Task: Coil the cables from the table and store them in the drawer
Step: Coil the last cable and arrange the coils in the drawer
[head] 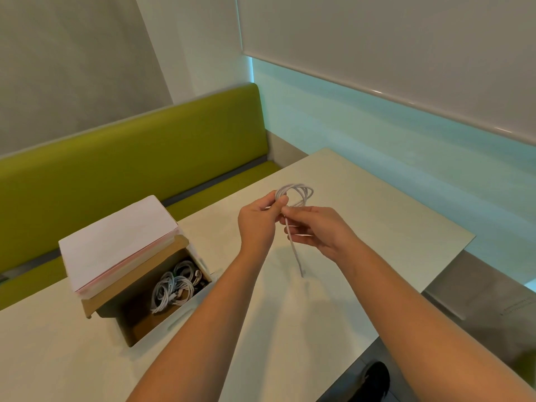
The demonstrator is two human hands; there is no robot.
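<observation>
Above the desk (362,227), the left hand (256,220) pinches a coiled white cable (295,194), loops standing just past its fingertips. The right hand (316,230) pinches the loose tail, which hangs down between both hands toward the desk.

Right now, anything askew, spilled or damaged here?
Nothing damaged or spilled. The white cable is only partly coiled: the left hand holds the loops, the right hand pinches the strand, and a loose tail hangs toward the table. Coiled cables already lie in the open drawer.
</observation>
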